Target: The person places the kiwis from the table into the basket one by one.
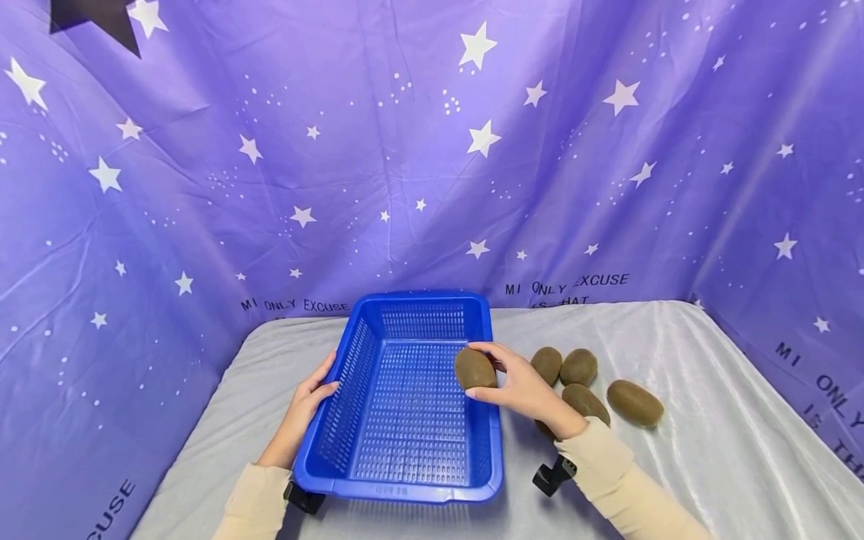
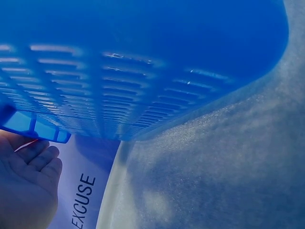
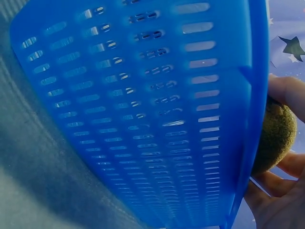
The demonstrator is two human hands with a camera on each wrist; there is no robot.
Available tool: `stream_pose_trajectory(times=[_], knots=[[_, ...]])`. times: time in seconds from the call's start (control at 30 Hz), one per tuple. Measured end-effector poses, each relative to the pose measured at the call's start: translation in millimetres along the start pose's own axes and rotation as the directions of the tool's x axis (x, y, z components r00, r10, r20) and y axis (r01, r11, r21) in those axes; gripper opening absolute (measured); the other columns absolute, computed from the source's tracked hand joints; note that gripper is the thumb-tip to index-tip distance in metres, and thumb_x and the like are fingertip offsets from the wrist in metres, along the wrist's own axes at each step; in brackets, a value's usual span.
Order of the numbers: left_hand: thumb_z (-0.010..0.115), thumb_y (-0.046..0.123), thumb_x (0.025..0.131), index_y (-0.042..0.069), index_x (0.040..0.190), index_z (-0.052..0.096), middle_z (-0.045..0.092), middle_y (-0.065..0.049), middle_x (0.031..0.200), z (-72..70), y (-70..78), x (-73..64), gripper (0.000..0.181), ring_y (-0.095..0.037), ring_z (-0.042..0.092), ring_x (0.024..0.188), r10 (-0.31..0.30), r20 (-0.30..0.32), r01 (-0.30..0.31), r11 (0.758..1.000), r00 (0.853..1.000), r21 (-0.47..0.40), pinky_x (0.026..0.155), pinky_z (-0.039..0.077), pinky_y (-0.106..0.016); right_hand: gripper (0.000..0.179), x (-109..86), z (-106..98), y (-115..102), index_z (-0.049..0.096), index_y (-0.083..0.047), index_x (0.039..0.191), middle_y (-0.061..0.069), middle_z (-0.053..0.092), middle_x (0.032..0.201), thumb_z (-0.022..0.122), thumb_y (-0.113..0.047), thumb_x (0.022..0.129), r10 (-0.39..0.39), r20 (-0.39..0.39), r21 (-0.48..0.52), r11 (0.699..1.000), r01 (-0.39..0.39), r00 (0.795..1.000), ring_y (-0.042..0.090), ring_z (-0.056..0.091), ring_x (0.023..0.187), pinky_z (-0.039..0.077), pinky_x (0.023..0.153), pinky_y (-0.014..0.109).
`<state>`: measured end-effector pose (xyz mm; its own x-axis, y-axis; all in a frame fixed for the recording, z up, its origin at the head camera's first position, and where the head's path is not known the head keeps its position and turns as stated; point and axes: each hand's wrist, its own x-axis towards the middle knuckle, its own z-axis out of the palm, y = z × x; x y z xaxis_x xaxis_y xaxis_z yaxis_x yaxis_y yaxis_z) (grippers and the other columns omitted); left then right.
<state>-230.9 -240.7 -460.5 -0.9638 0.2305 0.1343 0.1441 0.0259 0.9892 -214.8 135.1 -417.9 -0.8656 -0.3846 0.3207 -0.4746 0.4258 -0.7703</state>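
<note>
A blue plastic basket (image 1: 405,493) with slotted walls stands on the cloth-covered table. My left hand (image 1: 301,412) holds its left rim, thumb at the top edge; in the left wrist view the fingers (image 2: 40,155) lie under the rim. My right hand (image 1: 523,384) grips a brown kiwi (image 1: 474,369) between thumb and fingers, above the basket's right rim. In the right wrist view the fuzzy kiwi (image 3: 277,136) shows just past the rim, partly hidden by it. The basket's visible floor holds nothing.
Several more kiwis lie on the table right of the basket, among them one kiwi (image 1: 579,367) in a cluster partly behind my right wrist and a longer kiwi (image 1: 635,403) farther right. A purple star-printed curtain (image 1: 405,150) hangs behind the grey-white tablecloth (image 1: 709,465).
</note>
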Motion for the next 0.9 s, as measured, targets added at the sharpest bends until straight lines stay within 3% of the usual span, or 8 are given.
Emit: stream_pose_trajectory(times=[0.43, 0.63, 0.9], knots=[[0.046, 0.002, 0.094, 0.0, 0.148, 0.021, 0.012, -0.016, 0.156, 1.6, 1.2, 0.3, 0.06, 0.009, 0.037, 0.12, 0.031, -0.002, -0.031, 0.999, 1.0, -0.01, 0.094, 0.038, -0.011, 0.071, 3.8, 5.5, -2.7, 0.047, -0.009, 0.136, 0.009, 0.051, 0.133, 0.077, -0.034, 0.077, -0.006, 0.029, -0.051, 0.999, 0.008, 1.0, 0.022, 0.055, 0.111, 0.046, 0.092, 0.042], [0.046, 0.005, 0.095, 0.004, 0.15, 0.021, 0.012, -0.014, 0.156, 1.9, 1.9, 0.2, 0.06, 0.005, 0.039, 0.12, 0.003, -0.004, -0.003, 1.0, 1.0, -0.019, 0.092, 0.041, -0.014, 0.071, 4.2, 5.8, -1.1, 0.047, -0.008, 0.136, 0.01, 0.051, 0.134, 0.076, -0.036, 0.078, 0.002, 0.037, -0.051, 0.999, 0.0, 0.999, 0.024, 0.053, 0.114, 0.045, 0.094, 0.044], [0.045, 0.004, 0.095, 0.003, 0.15, 0.019, 0.011, -0.015, 0.156, 1.8, 1.5, 0.3, 0.06, 0.005, 0.038, 0.121, 0.01, 0.007, -0.009, 1.0, 1.0, -0.021, 0.092, 0.041, -0.014, 0.056, 5.8, 5.1, 3.3, 0.049, 0.002, 0.131, 0.017, 0.055, 0.129, 0.07, -0.021, 0.085, 0.038, 0.02, 0.018, 0.999, -0.039, 0.999, 0.032, 0.052, 0.118, 0.04, 0.1, 0.044]])
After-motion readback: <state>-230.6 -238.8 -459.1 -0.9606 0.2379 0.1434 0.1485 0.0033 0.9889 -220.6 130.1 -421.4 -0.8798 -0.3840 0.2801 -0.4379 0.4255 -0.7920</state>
